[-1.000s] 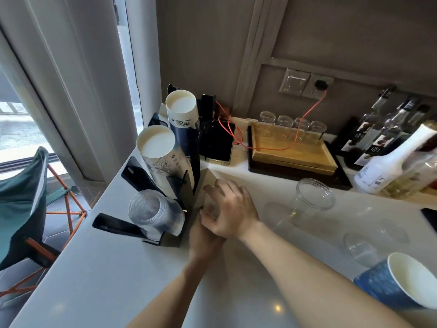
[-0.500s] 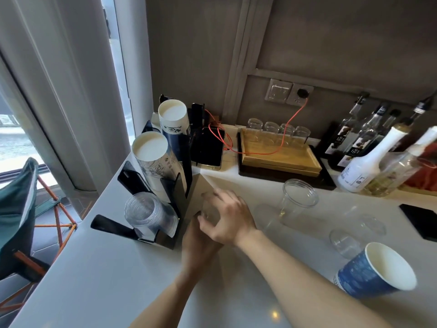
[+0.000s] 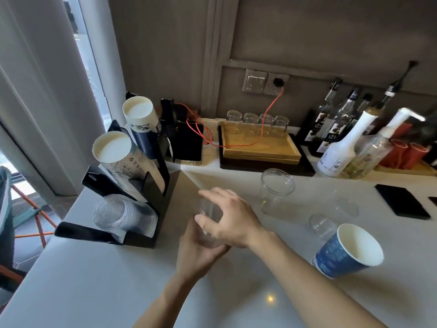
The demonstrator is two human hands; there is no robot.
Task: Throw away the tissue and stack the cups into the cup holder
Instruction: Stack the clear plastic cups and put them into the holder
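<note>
A clear plastic cup is held between both hands just right of the black cup holder. My right hand wraps it from above and my left hand cups it from below. The holder carries a stack of clear cups in its near slot and two stacks of paper cups behind. On the counter to the right stand a clear cup upright, another clear cup lying on its side, and a blue paper cup. No tissue is in view.
A wooden tray with small glasses sits at the back wall, a phone on a red cable to its left. Bottles crowd the back right. Black coasters lie at the right. The counter edge drops off at the left.
Both hands with the clear cup have drawn back a little from the holder's side toward me. The view has shifted, bringing more of the counter's right side into sight.
</note>
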